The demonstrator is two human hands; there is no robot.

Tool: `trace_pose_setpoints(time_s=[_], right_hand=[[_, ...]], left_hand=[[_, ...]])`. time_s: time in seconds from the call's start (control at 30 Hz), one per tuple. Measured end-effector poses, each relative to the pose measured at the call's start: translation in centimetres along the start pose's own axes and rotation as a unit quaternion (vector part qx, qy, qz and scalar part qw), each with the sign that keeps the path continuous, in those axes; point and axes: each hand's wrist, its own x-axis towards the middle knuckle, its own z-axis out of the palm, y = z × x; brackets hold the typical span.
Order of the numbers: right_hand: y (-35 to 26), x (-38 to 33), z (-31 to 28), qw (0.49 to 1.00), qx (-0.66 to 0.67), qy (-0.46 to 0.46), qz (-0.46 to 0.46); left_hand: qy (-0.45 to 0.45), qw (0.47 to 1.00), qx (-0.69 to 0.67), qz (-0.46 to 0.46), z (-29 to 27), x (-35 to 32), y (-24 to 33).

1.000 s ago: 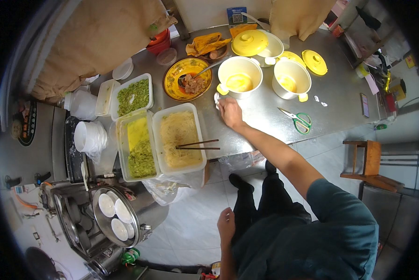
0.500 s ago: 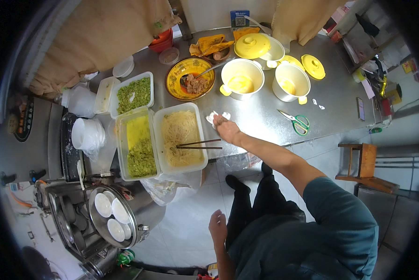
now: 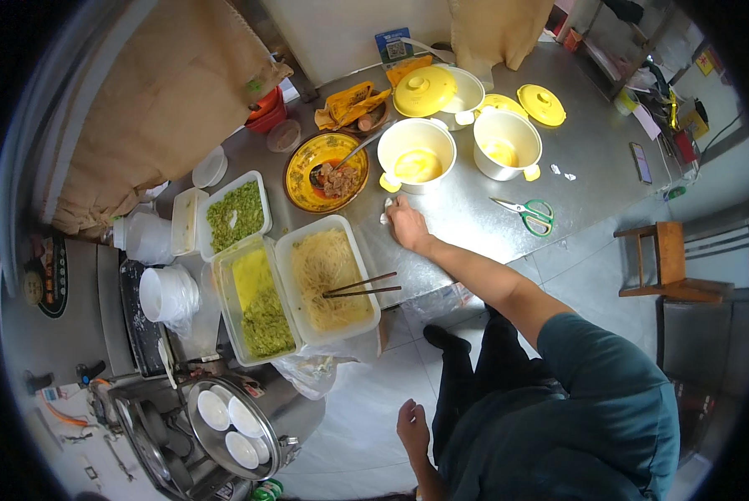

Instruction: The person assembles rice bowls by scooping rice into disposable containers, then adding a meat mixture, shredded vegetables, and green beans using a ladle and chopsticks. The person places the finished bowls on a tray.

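My right hand (image 3: 408, 224) presses down on the steel table (image 3: 483, 221), closed over a crumpled white tissue (image 3: 384, 219). Only small edges of the tissue show past the fingers. Just beyond the hand stands a cream pot (image 3: 416, 154) with yellow handles. To its left sit an orange-yellow patterned bowl (image 3: 295, 175) of minced meat with a spoon in it, and a plastic tub of noodles (image 3: 328, 280) with chopsticks (image 3: 362, 292) laid across it. My left hand (image 3: 413, 427) hangs low beside my body, fingers loosely curled and apart from the thumb, nothing seen in it.
Green-handled scissors (image 3: 534, 217) lie right of my hand. A second cream pot (image 3: 508, 144), yellow lids (image 3: 541, 105) and a phone (image 3: 640, 163) are farther right. Tubs of chopped greens (image 3: 266, 321) stand left. A steamer (image 3: 234, 430) holds white bowls; a wooden chair (image 3: 670, 263) stands right.
My right hand has shifted a little across the table toward the cream pot, still on the tissue, which is now more covered. The whole view has turned slightly. My left hand still hangs.
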Motion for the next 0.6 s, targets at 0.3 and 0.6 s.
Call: trace_pose_setpoints(time_s=[0.3,0.6], right_hand=[[-1.0,3.2,3.5,0.999,0.038,-0.018,0.03],[1.1,-1.4,-3.0,0.975,0.143,-0.071,-0.155]], left_hand=[[0.017,0.999,0.031,0.005,-0.3,0.1,0.2],[-0.048,0.998,-0.009,0.032,0.8,2.2,4.3]])
